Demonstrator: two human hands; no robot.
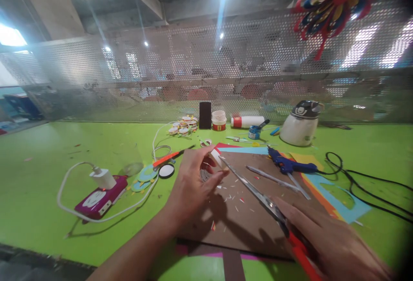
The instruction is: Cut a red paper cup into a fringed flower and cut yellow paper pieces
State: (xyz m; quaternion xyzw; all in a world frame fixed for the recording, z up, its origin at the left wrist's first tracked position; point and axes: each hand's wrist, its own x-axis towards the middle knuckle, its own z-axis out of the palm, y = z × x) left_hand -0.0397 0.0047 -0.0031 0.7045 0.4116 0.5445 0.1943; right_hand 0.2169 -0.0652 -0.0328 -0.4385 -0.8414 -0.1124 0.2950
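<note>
Small white piece with a red edge in the left hand, red-handled metal scissors in the right hand — both above a brown board.
The left hand (193, 175) grips the small white piece (216, 158) between thumb and fingers, and the right hand (325, 229) is closed around the handles of the red-handled metal scissors (258, 192), whose tips reach the piece. Paper scraps dot the brown board (245, 231), which lies on the bright green desk (135, 240). A blue glue gun (285, 164) rests at its right side, near a white kettle with a black top (299, 126). To the left are an orange cutter (166, 159), a white disc with a black rim (166, 171) and a purple power strip (100, 201) — 1 white plug (103, 178) in it.
</note>
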